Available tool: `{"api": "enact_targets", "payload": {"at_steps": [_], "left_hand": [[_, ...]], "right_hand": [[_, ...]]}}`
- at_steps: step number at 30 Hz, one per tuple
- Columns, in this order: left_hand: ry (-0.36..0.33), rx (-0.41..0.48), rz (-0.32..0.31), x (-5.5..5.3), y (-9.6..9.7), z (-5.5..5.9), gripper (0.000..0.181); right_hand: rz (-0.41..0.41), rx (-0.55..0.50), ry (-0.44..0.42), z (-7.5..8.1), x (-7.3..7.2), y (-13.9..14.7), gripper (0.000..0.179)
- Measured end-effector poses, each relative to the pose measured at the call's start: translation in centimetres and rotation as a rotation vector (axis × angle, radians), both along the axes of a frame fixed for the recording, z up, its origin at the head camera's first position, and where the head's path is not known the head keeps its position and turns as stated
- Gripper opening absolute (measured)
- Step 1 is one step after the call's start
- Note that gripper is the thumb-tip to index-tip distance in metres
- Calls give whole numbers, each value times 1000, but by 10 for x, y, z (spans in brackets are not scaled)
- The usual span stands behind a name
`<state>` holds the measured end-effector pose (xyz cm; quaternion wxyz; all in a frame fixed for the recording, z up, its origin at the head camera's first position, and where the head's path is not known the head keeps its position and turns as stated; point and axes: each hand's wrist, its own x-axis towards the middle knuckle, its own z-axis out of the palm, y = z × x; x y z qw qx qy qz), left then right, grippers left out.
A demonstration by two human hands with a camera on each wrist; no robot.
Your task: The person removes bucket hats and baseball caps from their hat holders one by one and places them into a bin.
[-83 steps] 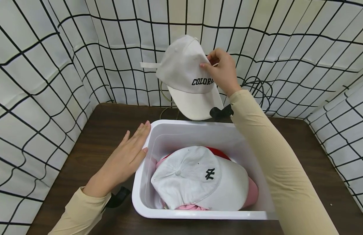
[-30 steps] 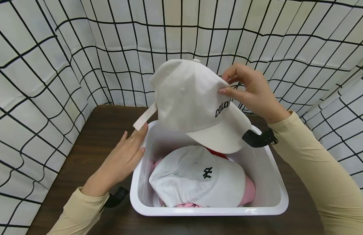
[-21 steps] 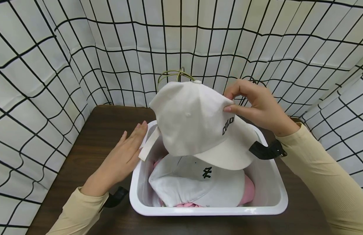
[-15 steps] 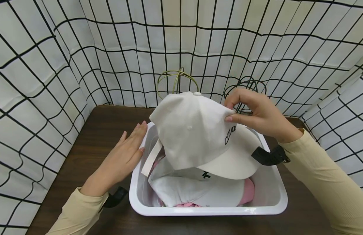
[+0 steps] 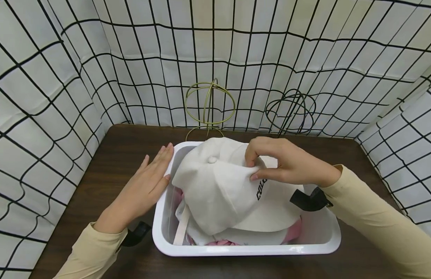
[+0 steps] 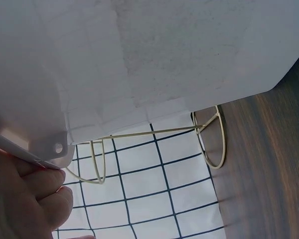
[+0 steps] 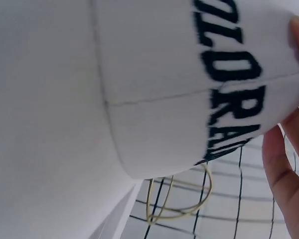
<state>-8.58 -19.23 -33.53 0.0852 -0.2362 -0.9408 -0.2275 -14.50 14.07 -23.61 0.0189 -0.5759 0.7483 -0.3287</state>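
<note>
My right hand (image 5: 288, 161) pinches the crown of a white baseball cap (image 5: 215, 190) with dark lettering, thumb on one side and fingers on the other. This cap lies over other caps inside a white plastic tub (image 5: 246, 251), its brim toward the right and its loose strap (image 5: 181, 226) hanging at the left. Beneath it show parts of another white cap (image 5: 250, 236) and a pink cap (image 5: 294, 230). My left hand (image 5: 142, 186) rests with straight fingers against the tub's left rim. In the right wrist view the lettering (image 7: 234, 69) fills the centre, fingers at the right.
Behind the tub stand a gold wire stand (image 5: 210, 102) and a black wire stand (image 5: 292, 110). White-backed black wire grid panels (image 5: 159, 66) enclose the dark wooden table (image 5: 97, 186) at the back and sides.
My right hand has brought the lettered cap from the gold stand forward and down into the tub, covering the white cap there. My left hand stays at the rim.
</note>
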Motion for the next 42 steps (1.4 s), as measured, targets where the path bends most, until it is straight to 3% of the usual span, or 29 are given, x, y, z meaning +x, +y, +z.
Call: {"api": "enact_targets", "payload": {"at_steps": [5, 12, 17, 24, 36, 42], "left_hand": [[35, -49, -9, 0, 0, 3, 60], [51, -89, -14, -1, -1, 5, 60], [31, -89, -6, -1, -1, 6, 60], [17, -96, -7, -1, -1, 7, 60], [20, -79, -8, -1, 0, 5, 60], [33, -76, -12, -1, -1, 4, 60]], "right_hand": [[78, 33, 64, -8, 12, -10, 23], [112, 134, 89, -19, 19, -16, 21], [77, 205, 105, -32, 13, -19, 21], [20, 270, 30, -47, -1, -26, 20], [36, 450, 145, -66, -3, -61, 22], [53, 457, 200, -80, -3, -71, 23]]}}
